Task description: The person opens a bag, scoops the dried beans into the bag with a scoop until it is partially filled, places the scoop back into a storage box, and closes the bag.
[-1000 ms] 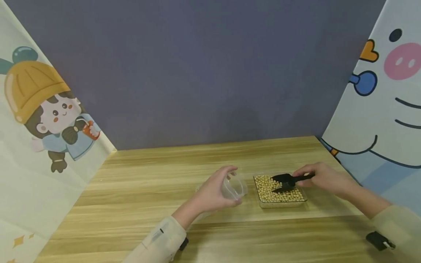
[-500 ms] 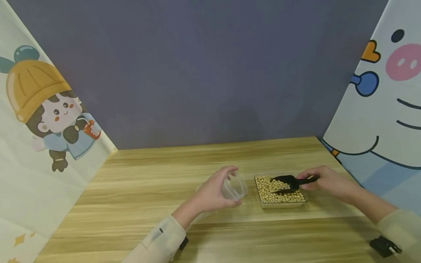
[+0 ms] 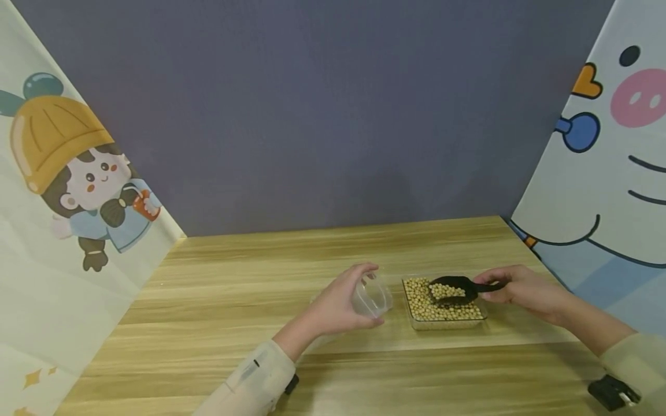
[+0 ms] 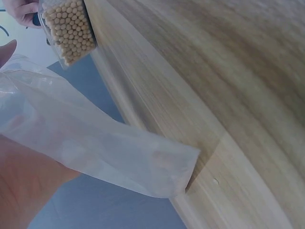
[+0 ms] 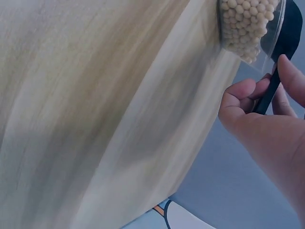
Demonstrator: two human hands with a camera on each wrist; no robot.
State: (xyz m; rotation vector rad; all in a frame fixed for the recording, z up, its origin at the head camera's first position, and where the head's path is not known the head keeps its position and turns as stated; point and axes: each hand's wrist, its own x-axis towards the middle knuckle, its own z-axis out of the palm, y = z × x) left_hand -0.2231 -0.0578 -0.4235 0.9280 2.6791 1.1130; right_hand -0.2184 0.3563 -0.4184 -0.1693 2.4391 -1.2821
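Observation:
My left hand (image 3: 338,306) grips a clear plastic bag (image 4: 109,138) near its mouth, thumb and fingers spread around it. The round, stretched mouth faces right, and the bag's far end reaches the tabletop in the left wrist view. To the right, my right hand (image 3: 520,292) pinches the handle of a black scoop (image 3: 468,284) between thumb and fingers. Pale yellow soybeans (image 3: 418,303) fill a clear rectangular container (image 3: 447,326). The scoop lies level over them with a heap of beans in its bowl. Its handle passes over the container's right rim.
The wood-grain table (image 3: 234,289) carries the container right of centre. A dark grey panel (image 3: 333,115) stands along the back edge. Cartoon-printed white panels rise at the left (image 3: 31,260) and right (image 3: 598,185). Black wrist devices (image 3: 611,393) sit by the sleeves.
My right hand has drawn slightly right, and the scoop has gone from digging into the soybeans to lying level with a load of them. The left hand and bag have stayed nearly still.

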